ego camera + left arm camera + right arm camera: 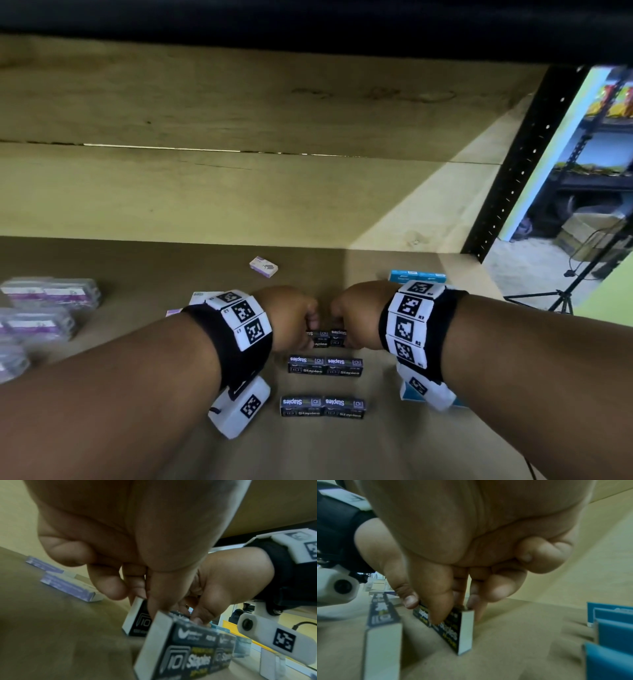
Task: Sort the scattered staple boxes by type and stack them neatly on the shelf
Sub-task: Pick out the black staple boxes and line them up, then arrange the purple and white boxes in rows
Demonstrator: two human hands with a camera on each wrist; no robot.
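Black staple boxes lie in three rows on the brown shelf board point(137, 260). My left hand point(297, 320) and right hand point(346, 317) meet over the farthest row point(325, 338), knuckles nearly touching. The left fingers point(118, 586) pinch the left black box point(137, 622) of that row. The right thumb and fingers point(440, 601) pinch the right black box point(452, 628), which stands on its long edge. The middle row point(325, 365) and near row point(323, 407) each hold two boxes end to end. The hands hide most of the farthest row.
A small purple-and-white box point(263, 266) lies alone farther back. Blue boxes point(416, 276) sit right of my right wrist, more blue boxes point(616, 635) close by. Clear packs with purple labels point(51, 294) are stacked at far left. A black upright post point(524, 164) bounds the shelf's right end.
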